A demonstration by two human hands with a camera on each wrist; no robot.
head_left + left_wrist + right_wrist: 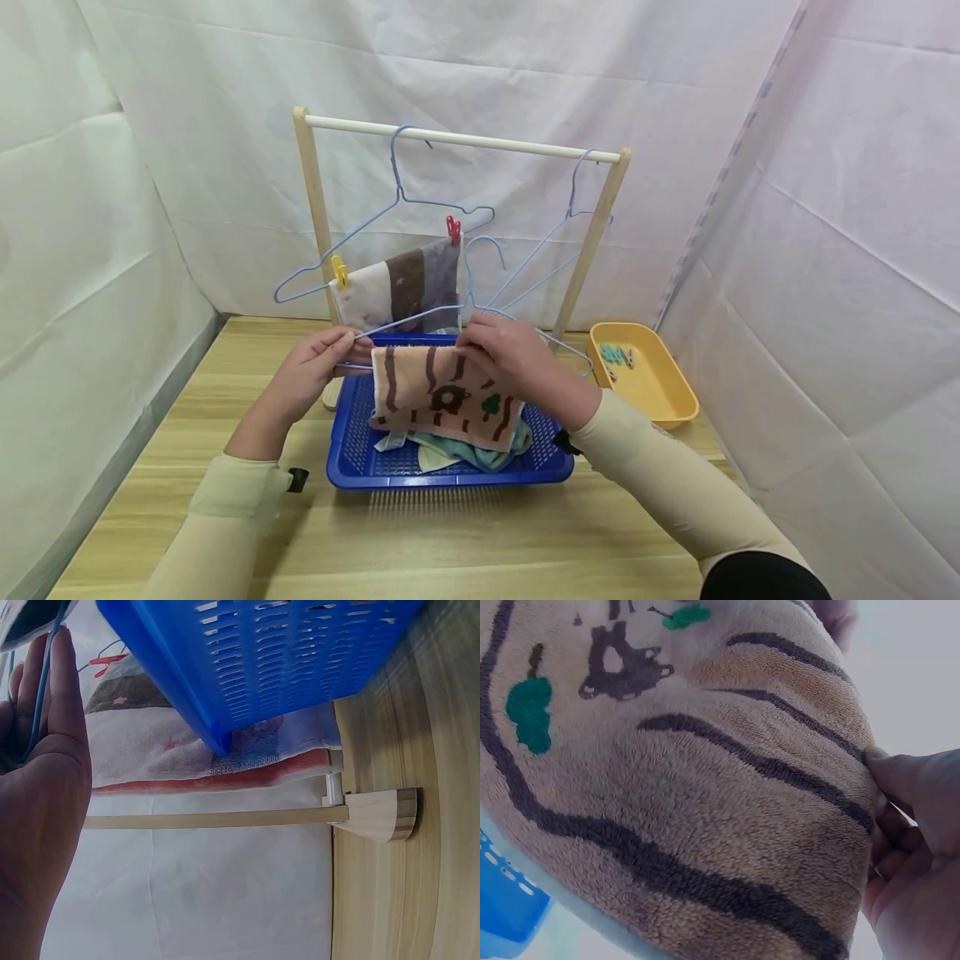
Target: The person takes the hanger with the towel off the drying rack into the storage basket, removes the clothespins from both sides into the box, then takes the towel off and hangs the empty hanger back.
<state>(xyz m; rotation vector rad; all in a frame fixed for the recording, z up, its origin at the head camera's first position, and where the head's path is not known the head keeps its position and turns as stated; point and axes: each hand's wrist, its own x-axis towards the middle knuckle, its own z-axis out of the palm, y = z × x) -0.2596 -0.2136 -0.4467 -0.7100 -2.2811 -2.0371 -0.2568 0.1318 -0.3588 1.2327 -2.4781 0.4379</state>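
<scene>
— White cloth walls (97,233) around a wood-grain desk (480,550). And the peach towel (450,398)?
— Between the hands, just above the blue basket (450,481), long axis left to right, right end nearer.
— Closer to which hand?
— In the right hand (502,346), top edge pinched between thumb and fingers. Left hand (311,362) just beyond the left end, pinching the light-blue hanger (470,297) by its left side.
— Over the hanger's lower bar, or only in front?
— Impossible to tell; bar lost from sight at the towel's left edge.
— Containers?
— Inside the blue basket, under the towel: blue-green cloth (483,457), with pale yellow cloth (433,459) to the left. Over to the right, a yellow tray (652,375) with clothespins (617,356) at the far left end.
</scene>
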